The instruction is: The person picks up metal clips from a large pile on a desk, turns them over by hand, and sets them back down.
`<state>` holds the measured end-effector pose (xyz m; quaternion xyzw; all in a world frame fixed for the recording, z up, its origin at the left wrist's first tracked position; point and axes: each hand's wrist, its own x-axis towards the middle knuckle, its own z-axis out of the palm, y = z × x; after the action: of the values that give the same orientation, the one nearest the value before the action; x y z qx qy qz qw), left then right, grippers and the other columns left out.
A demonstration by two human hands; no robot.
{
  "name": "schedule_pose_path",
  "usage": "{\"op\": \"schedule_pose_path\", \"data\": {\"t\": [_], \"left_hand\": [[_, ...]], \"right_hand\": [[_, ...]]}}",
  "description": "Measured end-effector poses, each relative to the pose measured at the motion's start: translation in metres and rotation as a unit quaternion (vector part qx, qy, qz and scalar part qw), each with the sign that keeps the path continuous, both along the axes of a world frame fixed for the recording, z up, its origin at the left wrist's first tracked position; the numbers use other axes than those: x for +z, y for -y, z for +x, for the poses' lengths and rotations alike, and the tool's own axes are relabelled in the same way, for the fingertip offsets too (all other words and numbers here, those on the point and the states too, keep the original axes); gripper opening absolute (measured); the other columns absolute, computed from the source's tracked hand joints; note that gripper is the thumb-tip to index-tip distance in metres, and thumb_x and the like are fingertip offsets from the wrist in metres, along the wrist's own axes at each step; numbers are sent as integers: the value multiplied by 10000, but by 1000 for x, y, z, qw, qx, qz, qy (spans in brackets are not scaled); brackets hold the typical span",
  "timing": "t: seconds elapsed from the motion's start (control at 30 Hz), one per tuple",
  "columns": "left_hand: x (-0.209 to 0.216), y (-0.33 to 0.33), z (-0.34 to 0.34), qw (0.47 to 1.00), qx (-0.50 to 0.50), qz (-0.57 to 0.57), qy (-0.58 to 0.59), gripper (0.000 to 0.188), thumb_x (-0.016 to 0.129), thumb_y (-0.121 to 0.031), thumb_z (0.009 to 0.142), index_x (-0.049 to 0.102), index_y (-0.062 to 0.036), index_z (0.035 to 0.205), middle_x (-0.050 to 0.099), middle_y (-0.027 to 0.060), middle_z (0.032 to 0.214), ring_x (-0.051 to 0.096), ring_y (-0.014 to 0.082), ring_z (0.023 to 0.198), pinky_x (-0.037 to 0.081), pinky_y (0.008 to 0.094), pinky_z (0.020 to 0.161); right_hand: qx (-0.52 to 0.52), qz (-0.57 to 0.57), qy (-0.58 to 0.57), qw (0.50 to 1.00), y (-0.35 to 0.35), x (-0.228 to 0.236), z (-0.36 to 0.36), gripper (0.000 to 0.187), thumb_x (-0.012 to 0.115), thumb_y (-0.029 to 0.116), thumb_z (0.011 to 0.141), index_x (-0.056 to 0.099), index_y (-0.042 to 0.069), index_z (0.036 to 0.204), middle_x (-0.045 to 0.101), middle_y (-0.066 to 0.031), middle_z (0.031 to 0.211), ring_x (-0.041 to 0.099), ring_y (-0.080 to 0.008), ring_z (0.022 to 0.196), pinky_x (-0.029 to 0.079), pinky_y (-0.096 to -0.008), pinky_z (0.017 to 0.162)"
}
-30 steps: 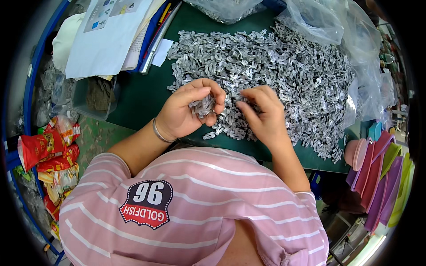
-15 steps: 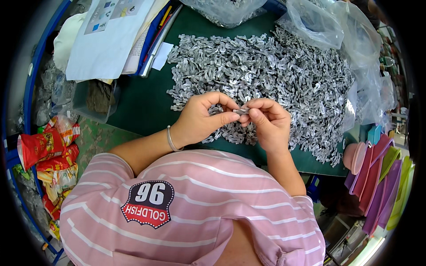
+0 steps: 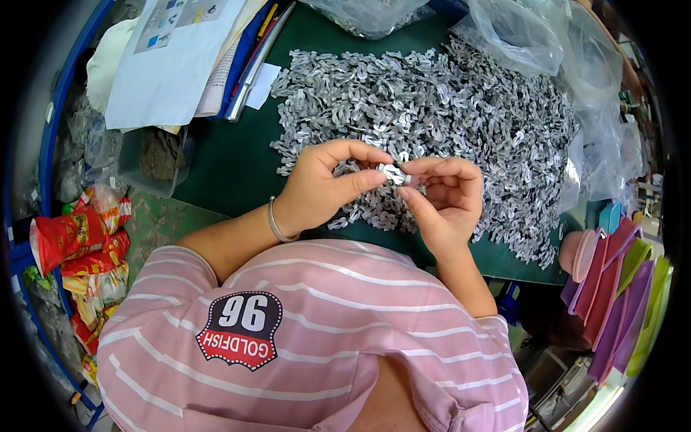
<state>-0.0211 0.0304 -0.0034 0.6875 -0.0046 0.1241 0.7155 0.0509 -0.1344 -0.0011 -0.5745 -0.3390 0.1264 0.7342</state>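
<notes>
A small bunch of silver metal pieces point(image 3: 393, 173) is held between my two hands above the near edge of a wide pile. My left hand point(image 3: 320, 183) pinches the bunch between thumb and index finger. From the other side my right hand point(image 3: 450, 198) grips its right end with thumb and fingertips, the other fingers curled. Below and beyond lies the pile of similar small, curved grey metal pieces point(image 3: 432, 101), spread over a green tabletop point(image 3: 230, 173). The exact shape of the held pieces is partly covered by my fingertips.
Papers point(image 3: 158, 79), pens and a metal tube point(image 3: 252, 72) lie at the far left, above a clear plastic bin point(image 3: 165, 162) holding a dark cloth. Clear plastic bags point(image 3: 518, 43) border the pile's far right. Red snack packets point(image 3: 68, 234) stand left; colored plastic holders point(image 3: 604, 288) hang right.
The held pieces have turned and now show a brighter, broader face. My right hand has shifted slightly right, its fingers a little more spread. My left hand stays nearly in place.
</notes>
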Motion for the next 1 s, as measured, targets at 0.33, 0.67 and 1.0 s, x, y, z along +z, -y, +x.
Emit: {"op": "schedule_pose_path", "data": {"t": [0.33, 0.67, 1.0], "left_hand": [[-7, -3, -2, 855, -119, -472, -179, 202, 510, -44, 866, 552, -3, 1060, 541, 47, 769, 458, 61, 598, 355, 169, 429], [-8, -5, 0, 825, -109, -518, -197, 191, 497, -52, 874, 540, -15, 1056, 473, 14, 657, 410, 46, 546, 324, 161, 414], [-4, -3, 2, 868, -51, -446, -211, 166, 526, -43, 849, 541, -3, 1010, 498, 26, 714, 408, 48, 551, 320, 156, 419]], "right_hand": [[-15, 22, -6, 1000, -2, 12, -5, 310, 582, -125, 746, 444, 1, 993, 577, -153, 921, 571, -164, 813, 467, -258, 732], [-54, -100, 235, 965, -8, 19, 7, 212, 678, -62, 663, 588, 6, 842, 587, -93, 766, 552, -169, 656, 440, -245, 560], [-71, -148, 372, 914, -12, 22, 12, 249, 686, -49, 620, 598, 7, 846, 559, -101, 814, 545, -237, 677, 454, -305, 564]]}}
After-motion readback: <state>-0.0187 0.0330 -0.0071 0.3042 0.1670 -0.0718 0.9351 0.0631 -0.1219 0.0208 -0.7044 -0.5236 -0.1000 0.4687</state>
